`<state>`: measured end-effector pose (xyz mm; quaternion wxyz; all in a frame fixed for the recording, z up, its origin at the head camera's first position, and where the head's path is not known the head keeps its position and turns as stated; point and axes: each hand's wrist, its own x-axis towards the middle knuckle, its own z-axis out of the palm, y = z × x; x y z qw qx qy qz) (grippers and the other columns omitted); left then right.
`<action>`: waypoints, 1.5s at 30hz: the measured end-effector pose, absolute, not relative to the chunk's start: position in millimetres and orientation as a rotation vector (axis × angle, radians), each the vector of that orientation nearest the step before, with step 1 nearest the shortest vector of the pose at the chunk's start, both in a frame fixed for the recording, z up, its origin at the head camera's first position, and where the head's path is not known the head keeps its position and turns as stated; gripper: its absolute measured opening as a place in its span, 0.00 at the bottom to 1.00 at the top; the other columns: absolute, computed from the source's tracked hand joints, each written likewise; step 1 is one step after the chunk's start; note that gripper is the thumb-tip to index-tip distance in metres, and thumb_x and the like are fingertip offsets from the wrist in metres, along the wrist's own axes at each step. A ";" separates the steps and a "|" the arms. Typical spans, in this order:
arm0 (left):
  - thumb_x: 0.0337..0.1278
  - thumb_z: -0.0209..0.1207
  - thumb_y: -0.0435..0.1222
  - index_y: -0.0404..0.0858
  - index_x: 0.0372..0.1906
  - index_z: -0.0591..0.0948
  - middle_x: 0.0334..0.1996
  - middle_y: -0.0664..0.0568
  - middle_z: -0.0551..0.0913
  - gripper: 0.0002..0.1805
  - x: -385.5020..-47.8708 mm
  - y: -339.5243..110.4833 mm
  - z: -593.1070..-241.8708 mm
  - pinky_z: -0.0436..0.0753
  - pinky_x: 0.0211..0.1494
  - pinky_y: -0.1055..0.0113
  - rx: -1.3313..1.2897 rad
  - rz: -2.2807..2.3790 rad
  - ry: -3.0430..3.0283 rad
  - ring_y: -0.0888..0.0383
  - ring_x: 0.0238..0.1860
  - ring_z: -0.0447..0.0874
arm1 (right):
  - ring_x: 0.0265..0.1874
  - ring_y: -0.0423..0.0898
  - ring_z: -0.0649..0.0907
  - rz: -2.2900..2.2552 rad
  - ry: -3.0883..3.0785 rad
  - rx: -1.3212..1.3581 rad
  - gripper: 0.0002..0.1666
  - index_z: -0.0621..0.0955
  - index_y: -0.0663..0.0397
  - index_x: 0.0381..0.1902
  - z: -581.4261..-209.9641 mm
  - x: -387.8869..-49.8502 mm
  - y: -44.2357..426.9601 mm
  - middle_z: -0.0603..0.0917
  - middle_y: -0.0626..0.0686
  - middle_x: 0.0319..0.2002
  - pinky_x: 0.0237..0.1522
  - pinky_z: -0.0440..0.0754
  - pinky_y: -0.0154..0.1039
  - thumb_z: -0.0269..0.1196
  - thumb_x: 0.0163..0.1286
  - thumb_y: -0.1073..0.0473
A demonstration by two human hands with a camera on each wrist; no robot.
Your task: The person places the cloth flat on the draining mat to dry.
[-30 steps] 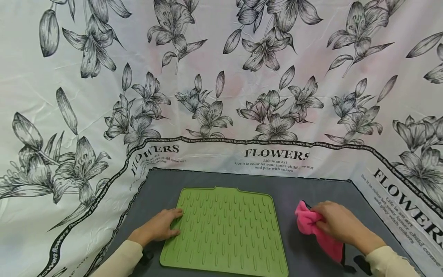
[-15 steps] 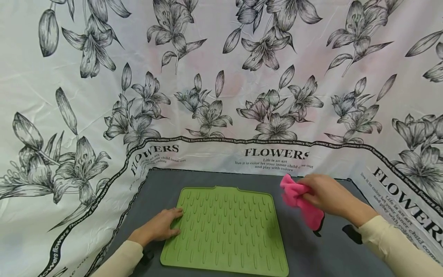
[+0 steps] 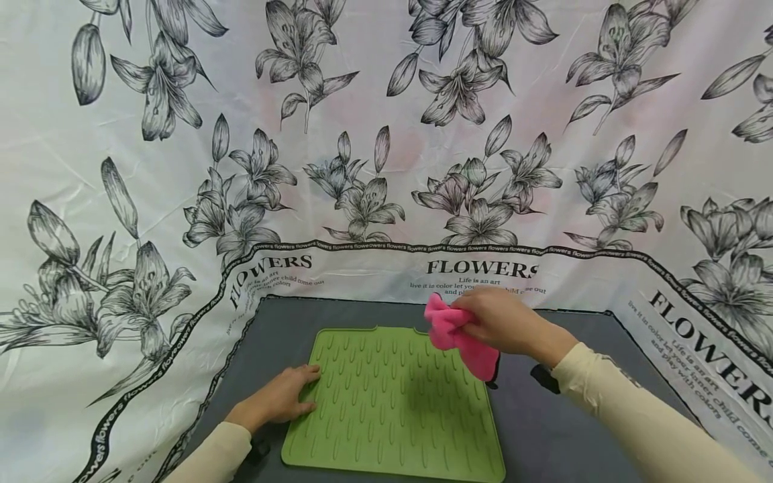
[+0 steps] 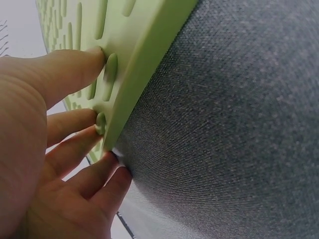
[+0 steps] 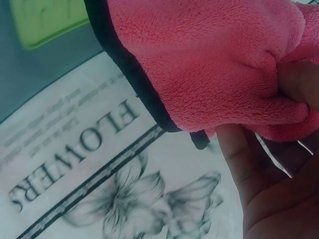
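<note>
A green ridged mat [image 3: 386,409] lies flat on the dark grey surface. My left hand [image 3: 279,396] rests at its left edge; in the left wrist view the thumb and fingertips [image 4: 102,55] touch the rim and the ridged top, some fingertips reaching the grey cloth. Over the mat's upper right part, my right hand [image 3: 504,322] pinches a bunched pink fluffy cloth [image 3: 477,355] with black edging. The cloth hangs above the mat and casts a shadow on it. In the right wrist view the pink cloth [image 5: 199,59] drapes from the thumb and fingers, with a small black loop at its corner.
The grey surface [image 3: 531,436] extends around the mat. A white sheet [image 3: 362,275] with lily drawings and FLOWERS lettering borders it at the back and sides, rising behind like a wall.
My right hand has lifted the pink cloth from the right side and carried it leftward until it hangs over the mat. My left hand and the mat have stayed in place.
</note>
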<state>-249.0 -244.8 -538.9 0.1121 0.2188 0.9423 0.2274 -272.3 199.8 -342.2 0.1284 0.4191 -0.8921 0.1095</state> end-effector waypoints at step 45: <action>0.74 0.70 0.43 0.26 0.75 0.76 0.79 0.34 0.72 0.35 -256.6 -254.3 -557.0 0.71 0.77 0.31 0.813 0.687 2.793 0.29 0.80 0.68 | 0.63 0.56 0.87 0.404 -2.766 1.279 0.25 0.85 0.58 0.68 -453.2 -279.2 122.6 0.89 0.58 0.62 0.67 0.85 0.57 0.71 0.79 0.55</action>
